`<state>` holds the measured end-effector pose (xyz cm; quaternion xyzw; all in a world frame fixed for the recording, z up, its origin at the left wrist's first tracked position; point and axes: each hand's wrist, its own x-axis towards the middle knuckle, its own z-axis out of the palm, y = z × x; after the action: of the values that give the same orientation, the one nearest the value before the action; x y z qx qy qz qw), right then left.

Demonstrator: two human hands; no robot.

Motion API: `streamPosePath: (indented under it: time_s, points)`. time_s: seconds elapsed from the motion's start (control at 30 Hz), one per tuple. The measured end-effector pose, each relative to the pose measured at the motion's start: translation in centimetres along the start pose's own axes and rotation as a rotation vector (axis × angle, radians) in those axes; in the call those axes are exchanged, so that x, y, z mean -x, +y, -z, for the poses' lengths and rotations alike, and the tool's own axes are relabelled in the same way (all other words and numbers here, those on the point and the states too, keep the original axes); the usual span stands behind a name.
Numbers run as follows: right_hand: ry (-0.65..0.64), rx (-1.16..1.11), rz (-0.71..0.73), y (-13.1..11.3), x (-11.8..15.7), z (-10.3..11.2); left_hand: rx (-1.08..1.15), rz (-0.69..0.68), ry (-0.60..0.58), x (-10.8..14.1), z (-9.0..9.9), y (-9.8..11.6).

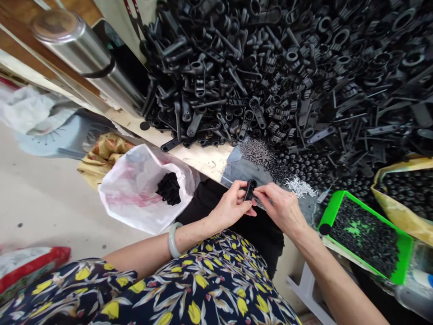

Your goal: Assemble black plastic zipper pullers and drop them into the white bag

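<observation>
Near the table's front edge my left hand (231,205) grips a black plastic lever part (250,189), long and rounded at its ends, between thumb and fingers. My right hand (281,205) is closed in a pinch against the side of that part. Whatever lies between its fingertips is too small to make out. Just beyond my hands spread small brown-grey pins (259,151), black round pieces (294,167) and silver pins (300,186). A big heap of similar black lever parts (203,90) covers the table behind them.
A white sack (128,189) with black parts inside stands open at the left. At the right are a green tray (363,266) of tiny black pieces and a yellow bag (399,198). A steel flask (84,49) lies at the upper left.
</observation>
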<state>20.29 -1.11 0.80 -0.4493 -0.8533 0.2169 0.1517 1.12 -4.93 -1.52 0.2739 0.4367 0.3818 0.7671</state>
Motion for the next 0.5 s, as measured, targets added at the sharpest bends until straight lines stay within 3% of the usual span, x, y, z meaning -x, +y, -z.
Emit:
streamPosePath:
  time_s: [0.37, 0.5]
  points:
    - [0.042, 0.023, -0.042, -0.37, 0.16, -0.32, 0.013, -0.003, -0.002, -0.22, 0.02, -0.10]
    - [0.075, 0.058, 0.021, -0.45, 0.24, -0.40, 0.038, 0.001, 0.002, -0.25, -0.04, -0.25]
